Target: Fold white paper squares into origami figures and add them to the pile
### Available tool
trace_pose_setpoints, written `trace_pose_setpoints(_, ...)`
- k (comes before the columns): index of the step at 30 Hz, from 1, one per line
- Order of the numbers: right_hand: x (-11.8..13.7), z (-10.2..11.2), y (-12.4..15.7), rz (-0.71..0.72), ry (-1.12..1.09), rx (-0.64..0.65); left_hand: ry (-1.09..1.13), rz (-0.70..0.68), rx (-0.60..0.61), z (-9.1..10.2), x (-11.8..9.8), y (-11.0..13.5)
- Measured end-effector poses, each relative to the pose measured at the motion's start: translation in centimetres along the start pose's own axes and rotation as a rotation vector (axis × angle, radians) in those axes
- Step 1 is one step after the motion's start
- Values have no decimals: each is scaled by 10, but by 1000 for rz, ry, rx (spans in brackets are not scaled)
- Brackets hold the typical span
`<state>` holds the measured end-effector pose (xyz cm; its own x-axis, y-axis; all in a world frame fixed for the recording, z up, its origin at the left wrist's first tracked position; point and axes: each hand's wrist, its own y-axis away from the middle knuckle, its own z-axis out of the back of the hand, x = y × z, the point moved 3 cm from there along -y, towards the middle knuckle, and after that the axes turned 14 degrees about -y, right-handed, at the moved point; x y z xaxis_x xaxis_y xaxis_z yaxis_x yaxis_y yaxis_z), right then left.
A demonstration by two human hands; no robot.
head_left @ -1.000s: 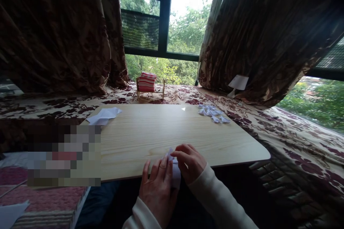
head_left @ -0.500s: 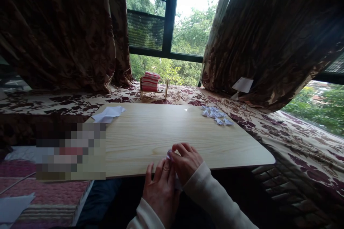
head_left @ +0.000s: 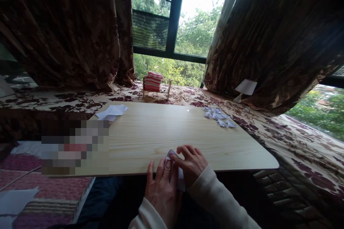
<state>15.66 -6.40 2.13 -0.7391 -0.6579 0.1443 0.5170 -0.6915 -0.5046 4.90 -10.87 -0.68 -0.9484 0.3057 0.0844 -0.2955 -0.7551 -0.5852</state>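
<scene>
At the table's near edge, both my hands work on one small piece of folded white paper (head_left: 181, 179). My left hand (head_left: 162, 188), with a ring on one finger, holds it down from the left, its fingers lying along the paper. From the right, my right hand (head_left: 192, 164) grips the paper's upper part with thumb and forefinger, the other fingers curled. A pointed tip of the paper sticks up between the hands, and a lower part hangs past the table edge. My fingers cover the rest of the folds.
Several small folded paper pieces (head_left: 219, 117) lie at the table's far right. Loose white paper (head_left: 111, 111) rests at the far left corner beside a blurred patch. Behind the wooden table (head_left: 150, 132) stand a small rack with striped cloths (head_left: 153, 81) and a white lamp (head_left: 245, 87).
My right thumb and fingers have shifted slightly right, showing more of the folded paper's tip and its lower part. My left hand stays on the paper. The view has turned a little left.
</scene>
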Motion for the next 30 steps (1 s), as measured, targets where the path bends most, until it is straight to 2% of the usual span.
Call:
trace_pose_setpoints(18,1,7,-9,-102,-99,155,20,-10,-11,0,2,-1)
trace_pose_setpoints(23,5,6,-13,-86,-99,192,17,6,3,-1,2,-1)
trace_pose_setpoints(30,-1,1,0,-105,-113,167,30,20,-33,0,3,-1)
